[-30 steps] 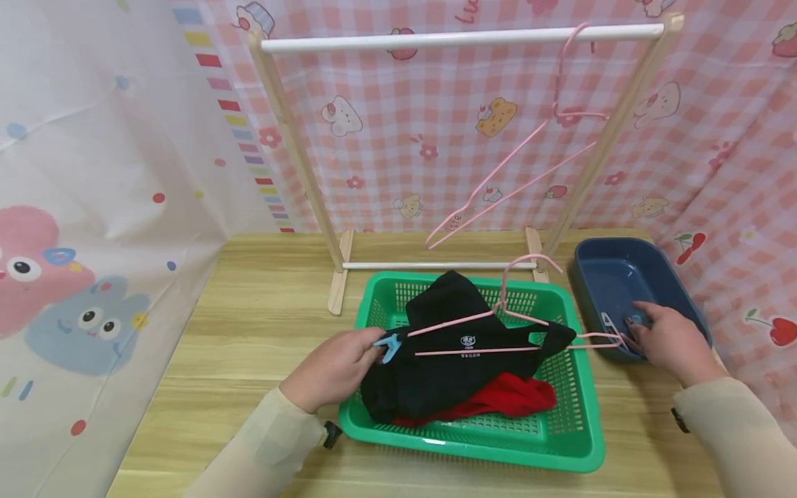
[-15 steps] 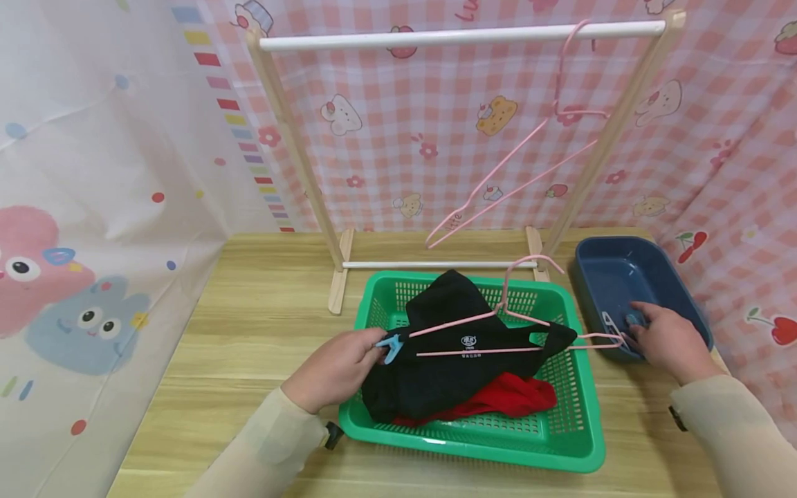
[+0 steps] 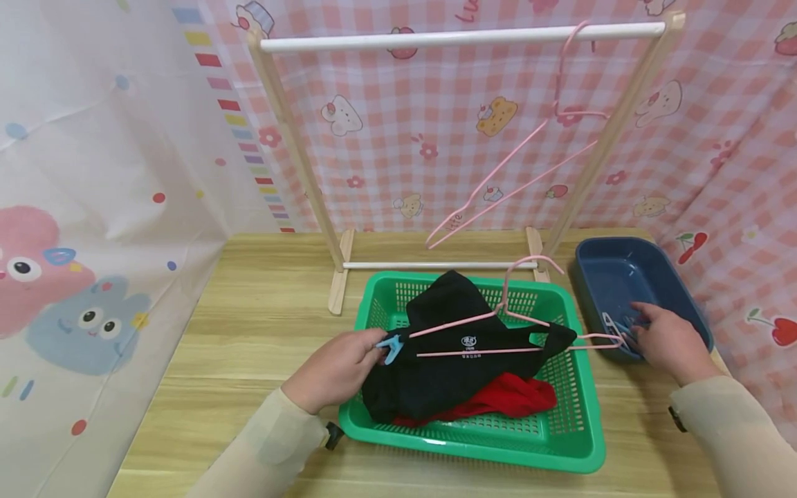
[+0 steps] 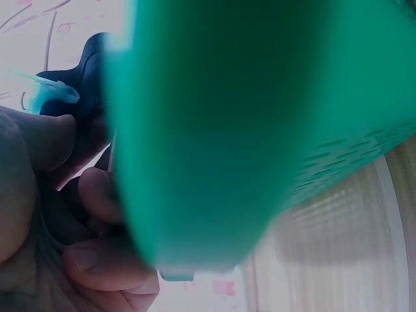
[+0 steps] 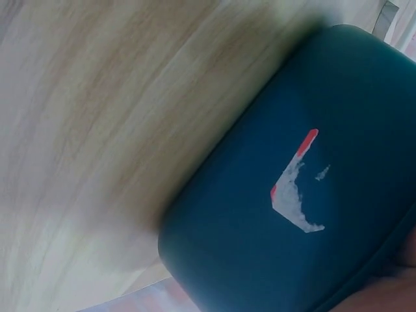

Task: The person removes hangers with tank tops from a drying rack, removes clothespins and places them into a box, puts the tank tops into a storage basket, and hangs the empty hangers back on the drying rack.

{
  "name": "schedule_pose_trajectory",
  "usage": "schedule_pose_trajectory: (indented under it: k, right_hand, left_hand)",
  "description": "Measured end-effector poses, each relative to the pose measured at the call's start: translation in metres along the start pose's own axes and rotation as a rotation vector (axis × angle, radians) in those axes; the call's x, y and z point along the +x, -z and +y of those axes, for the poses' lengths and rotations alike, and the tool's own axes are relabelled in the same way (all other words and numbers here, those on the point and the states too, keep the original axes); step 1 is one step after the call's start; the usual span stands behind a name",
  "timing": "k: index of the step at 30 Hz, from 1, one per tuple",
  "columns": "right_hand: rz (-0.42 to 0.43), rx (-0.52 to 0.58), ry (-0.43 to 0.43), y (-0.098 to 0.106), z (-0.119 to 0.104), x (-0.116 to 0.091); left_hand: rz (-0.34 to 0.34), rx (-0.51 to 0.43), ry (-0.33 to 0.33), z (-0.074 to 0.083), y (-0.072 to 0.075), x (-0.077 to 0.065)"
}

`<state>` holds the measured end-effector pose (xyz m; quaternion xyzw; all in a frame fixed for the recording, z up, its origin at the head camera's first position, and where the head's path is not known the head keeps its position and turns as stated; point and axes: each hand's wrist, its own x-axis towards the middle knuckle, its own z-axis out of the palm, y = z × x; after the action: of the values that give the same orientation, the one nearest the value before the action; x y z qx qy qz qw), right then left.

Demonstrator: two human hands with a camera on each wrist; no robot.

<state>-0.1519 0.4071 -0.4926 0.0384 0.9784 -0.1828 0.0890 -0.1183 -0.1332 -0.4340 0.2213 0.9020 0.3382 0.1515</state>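
Observation:
My left hand (image 3: 336, 366) pinches the black garment (image 3: 445, 373) near one end of a pink hanger (image 3: 457, 324); a light blue clothespin (image 3: 390, 347) is clipped on there. In the left wrist view, the same clothespin (image 4: 55, 92) shows above my fingers. The hanger lies across the garment, over the green basket (image 3: 591, 443), its other end reaching over the dark blue basin (image 3: 582, 277). Inside that basin, my right hand (image 3: 675, 346) has its fingertips at a blue clothespin (image 3: 630, 333), beside a white one (image 3: 608, 322). Whether they grip it is unclear.
Red cloth (image 3: 510, 395) lies under the black garment in the basket. Behind stands a wooden rack with a white rod (image 3: 461, 40); another pink hanger (image 3: 498, 169) hangs from it. Wood-grain table (image 3: 249, 332) shows at left. The basin's outer wall (image 5: 234, 214) fills the right wrist view.
My right fingers shift slightly in the basin, and the blue clothespin by them now shows more and lies at a different angle. The left hand, garment and hanger stay almost still.

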Motion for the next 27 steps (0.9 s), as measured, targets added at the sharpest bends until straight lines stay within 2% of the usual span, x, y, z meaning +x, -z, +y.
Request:
schedule_pose_trajectory:
  k: [4, 10, 14, 18, 20, 22, 27]
  right_hand:
    - [0.093, 0.037, -0.011, 0.000, -0.007, -0.006]
    - [0.318, 0.124, 0.038, 0.010, -0.038, -0.027]
    - [0.501, 0.186, 0.158, 0.019, -0.073, -0.047]
    - [0.667, 0.277, 0.398, 0.024, -0.115, -0.067]
    - [0.680, 0.306, 0.527, 0.028, -0.134, -0.077]
    - [0.653, 0.325, 0.646, 0.030, -0.152, -0.085]
    - [0.520, 0.263, 0.832, 0.028, -0.197, -0.096]
  left_hand:
    - [-0.002, -0.002, 0.004, 0.000, -0.001, 0.000]
    - [-0.003, -0.004, 0.010, 0.000, -0.001, 0.000]
    - [-0.003, -0.007, 0.013, 0.000, 0.000, 0.000]
    - [-0.002, -0.014, 0.017, -0.001, 0.001, -0.001]
    - [-0.004, -0.021, 0.019, -0.002, 0.000, -0.001]
    - [-0.008, -0.028, 0.018, -0.002, 0.000, -0.001]
    - [-0.018, -0.043, 0.024, -0.002, -0.001, -0.001]
